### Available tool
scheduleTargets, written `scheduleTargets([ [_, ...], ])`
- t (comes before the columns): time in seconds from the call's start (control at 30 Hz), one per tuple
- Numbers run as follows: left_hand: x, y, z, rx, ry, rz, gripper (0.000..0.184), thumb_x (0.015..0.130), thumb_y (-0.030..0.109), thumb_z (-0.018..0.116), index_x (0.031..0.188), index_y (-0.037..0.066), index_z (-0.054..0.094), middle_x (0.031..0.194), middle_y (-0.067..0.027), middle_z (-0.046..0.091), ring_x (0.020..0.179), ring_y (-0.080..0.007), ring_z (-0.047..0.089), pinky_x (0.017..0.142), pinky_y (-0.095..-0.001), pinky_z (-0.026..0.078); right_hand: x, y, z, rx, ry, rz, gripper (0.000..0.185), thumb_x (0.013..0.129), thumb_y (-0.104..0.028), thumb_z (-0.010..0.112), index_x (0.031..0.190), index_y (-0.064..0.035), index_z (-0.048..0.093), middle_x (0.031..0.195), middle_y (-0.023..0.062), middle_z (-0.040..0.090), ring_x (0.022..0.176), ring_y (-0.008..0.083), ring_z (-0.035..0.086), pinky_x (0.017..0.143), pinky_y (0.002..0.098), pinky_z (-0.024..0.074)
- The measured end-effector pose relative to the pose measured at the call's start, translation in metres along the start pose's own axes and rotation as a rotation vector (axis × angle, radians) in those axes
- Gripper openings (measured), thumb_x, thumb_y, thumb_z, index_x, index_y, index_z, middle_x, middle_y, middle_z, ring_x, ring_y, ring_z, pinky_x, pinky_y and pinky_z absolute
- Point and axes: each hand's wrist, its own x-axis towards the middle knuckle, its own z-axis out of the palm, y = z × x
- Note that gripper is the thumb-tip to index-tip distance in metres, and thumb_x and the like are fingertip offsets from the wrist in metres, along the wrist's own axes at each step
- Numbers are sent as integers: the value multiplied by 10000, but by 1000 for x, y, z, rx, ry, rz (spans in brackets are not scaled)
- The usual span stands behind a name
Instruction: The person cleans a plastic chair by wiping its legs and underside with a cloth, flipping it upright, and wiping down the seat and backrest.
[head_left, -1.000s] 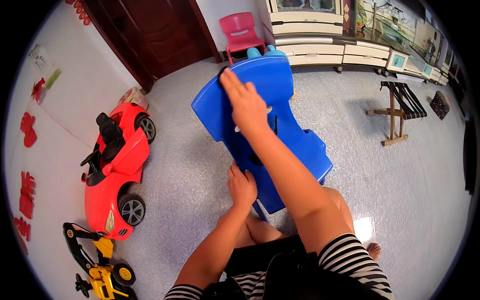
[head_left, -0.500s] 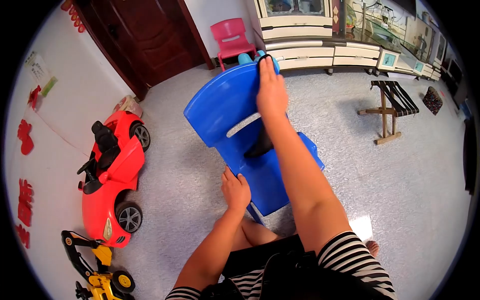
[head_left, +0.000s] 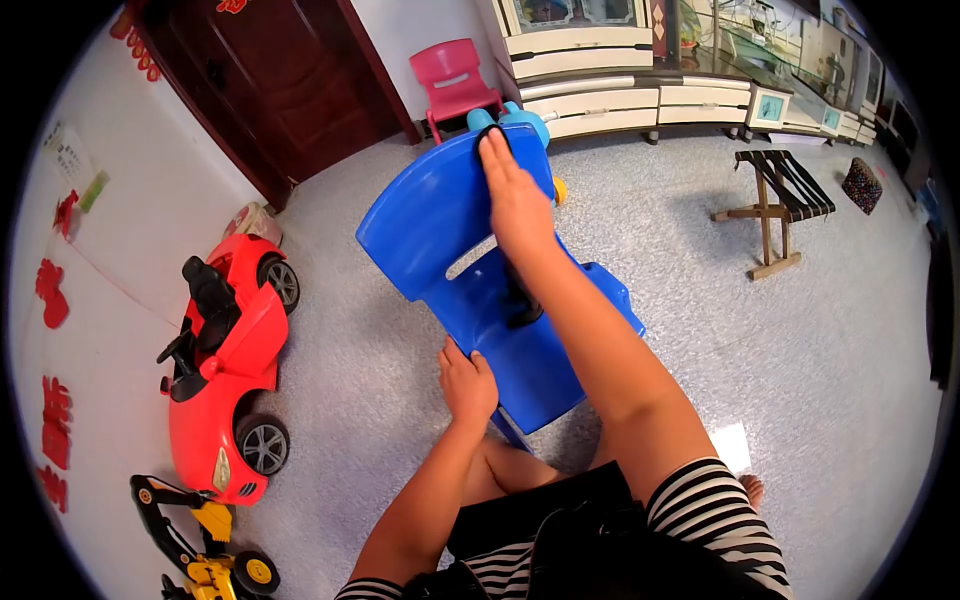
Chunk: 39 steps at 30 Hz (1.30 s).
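A blue plastic child's chair (head_left: 415, 220) stands tilted in my view, in front of my knees. My left hand (head_left: 468, 385) grips the near left edge of its seat, thumb on top. High on the backrest, my right hand (head_left: 520, 205) lies with fingers stretched together, pressing a dark piece that looks like black cloth (head_left: 522, 312) against the plastic. Black shows at the fingertips, and a loose end hangs down over the seat. My palm and forearm hide most of the cloth.
On the left are a red toy car (head_left: 225, 370) and a yellow toy excavator (head_left: 210, 565). A pink chair (head_left: 452, 80) and a light blue toy (head_left: 528, 120) stand beyond. To the right is a folding stool (head_left: 785, 200); white cabinets (head_left: 590, 112) line the back.
My right hand has slid left along the backrest with the black cloth, whose loose end has shifted on the seat. My left hand keeps its hold, and the view has shifted slightly.
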Motion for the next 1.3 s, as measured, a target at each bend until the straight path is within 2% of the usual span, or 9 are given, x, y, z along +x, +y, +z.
scheduleTargets([
  [0.37, 0, -7, 5, -31, 16, 15, 559, 995, 187, 515, 1489, -40, 386, 1367, -268, 520, 1223, -457, 551, 1071, -535, 410, 2, 17, -12, 27, 90, 263, 504, 1013, -160, 543, 1505, -61, 490, 1596, 169, 450, 1236, 388, 621, 1014, 453, 518],
  [0.4, -1, -6, 5, -32, 16, 12, 559, 995, 187, 515, 1489, -40, 386, 1367, -268, 520, 1223, -457, 551, 1071, -535, 410, 4, 26, -12, 217, 201, 280, 423, 1022, -259, 587, 1381, -42, 634, 1464, 191, 593, 1213, 383, 648, 1020, 432, 512],
  [0.53, -3, 1, -1, -32, -19, -31, 560, 995, 178, 513, 1494, -38, 380, 1372, -264, 515, 1237, -447, 544, 1085, -536, 398, 35, 42, -19, 849, 225, 635, 323, 975, -262, 685, 1203, -47, 761, 1133, 196, 763, 1069, 299, 725, 960, 357, 526],
  [0.7, 0, -4, 5, -66, 8, -8, 557, 995, 170, 514, 1496, -33, 377, 1365, -257, 517, 1234, -448, 543, 1091, -534, 392, 62, 57, -21, 610, 79, 560, 339, 932, -246, 762, 1204, -44, 757, 1032, 159, 767, 946, 240, 717, 872, 345, 543],
  [0.77, -2, -2, 4, -70, 1, -25, 553, 996, 170, 513, 1495, -30, 378, 1363, -254, 516, 1237, -447, 540, 1087, -537, 393, 70, 59, -31, 644, -104, 613, 344, 963, -224, 745, 1242, -24, 726, 1053, 84, 756, 918, 143, 664, 852, 276, 511],
  [0.9, -3, 1, 0, -66, -24, -17, 549, 998, 170, 509, 1491, -35, 379, 1366, -256, 510, 1231, -448, 543, 1079, -539, 396, 94, 79, -25, 1025, -269, 809, 218, 978, -207, 716, 1083, -19, 751, 904, 64, 731, 784, 160, 657, 794, 308, 535],
  [1.03, -2, -1, 1, -57, -13, -15, 550, 999, 175, 506, 1487, -44, 379, 1370, -263, 506, 1214, -455, 554, 1065, -546, 402, 83, 86, -23, 1056, -229, 796, 234, 989, -206, 700, 1134, -24, 733, 925, 76, 741, 792, 171, 682, 810, 324, 552],
  [1.13, -1, -3, 4, -45, 0, -22, 553, 1000, 184, 505, 1487, -46, 378, 1369, -264, 506, 1205, -457, 560, 1059, -545, 407, 57, 96, -31, 1350, -242, 835, 361, 998, -192, 695, 1311, -12, 680, 1148, 129, 749, 1007, 195, 714, 914, 353, 558],
  [1.3, -2, -3, 2, -7, -4, -13, 559, 1001, 195, 504, 1489, -46, 378, 1373, -264, 504, 1195, -455, 567, 1054, -538, 415, 44, 91, -32, 1240, -202, 800, 429, 995, -195, 709, 1382, -20, 652, 1243, 117, 724, 1084, 190, 690, 957, 332, 537],
])
